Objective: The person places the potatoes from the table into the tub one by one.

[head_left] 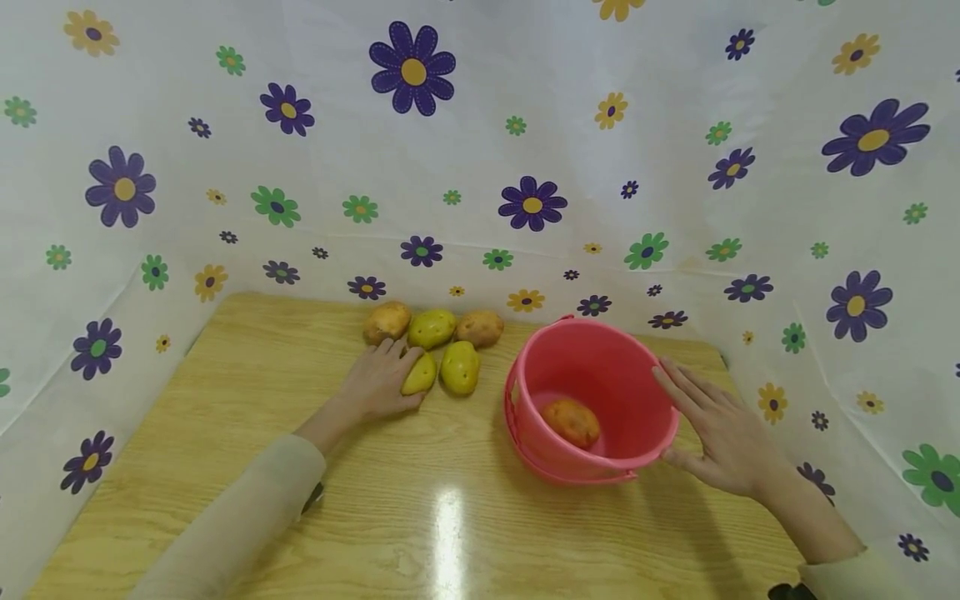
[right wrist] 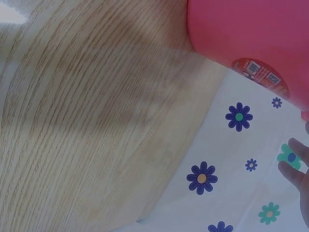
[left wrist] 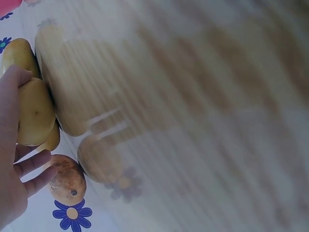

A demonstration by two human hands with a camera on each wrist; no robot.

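My left hand (head_left: 384, 379) reaches round a smooth yellow-green, mango-like fruit (head_left: 420, 374), with the thumb on its near side and the fingers on its far side. In the left wrist view that fruit (left wrist: 36, 113) lies between thumb and fingers, and the fingers come close to a brown potato (left wrist: 67, 180). Two similar fruits (head_left: 460, 367) (head_left: 432, 329) lie beside it. At the right, my right hand (head_left: 723, 437) rests against the rim of a pink bucket (head_left: 534, 433) with fingers straight. Inside the bucket lies a potato (head_left: 572, 422).
Two potatoes (head_left: 387, 322) (head_left: 480, 328) lie in the back row on the wooden table (head_left: 247, 375). White flower-printed cloth (head_left: 465, 150) hangs behind and at both sides. The bucket's handle (head_left: 511, 398) hangs down its left side.
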